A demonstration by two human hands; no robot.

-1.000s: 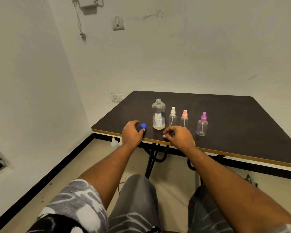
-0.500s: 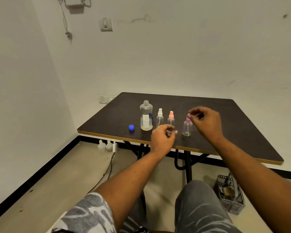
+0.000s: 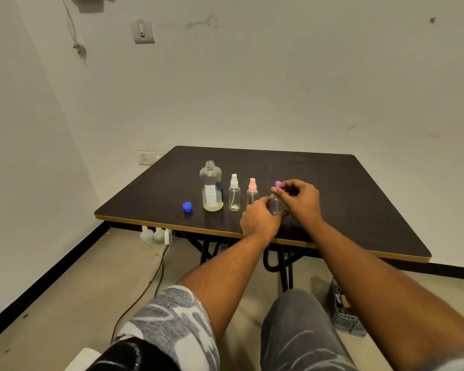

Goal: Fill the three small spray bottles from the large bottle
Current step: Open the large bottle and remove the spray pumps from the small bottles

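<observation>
On the dark table (image 3: 346, 199) the large clear bottle (image 3: 211, 186) stands uncapped, a little yellowish liquid at its bottom. Its blue cap (image 3: 187, 206) lies to its left. To the right stand a white-topped spray bottle (image 3: 234, 193) and a pink-topped spray bottle (image 3: 252, 192). My left hand (image 3: 260, 219) grips the body of the purple-topped spray bottle (image 3: 275, 203). My right hand (image 3: 300, 200) pinches its purple top (image 3: 278, 184). The hands hide most of that bottle.
The table's near edge (image 3: 198, 228) has a light wood trim. Under it are black legs, two whitish containers (image 3: 152, 234) by the wall and a cable on the floor. A grey crate (image 3: 344, 314) sits on the floor at right.
My left hand moved from the table's front edge to the purple-topped bottle and took its body. My right hand came onto its top. The camera view shifted.
</observation>
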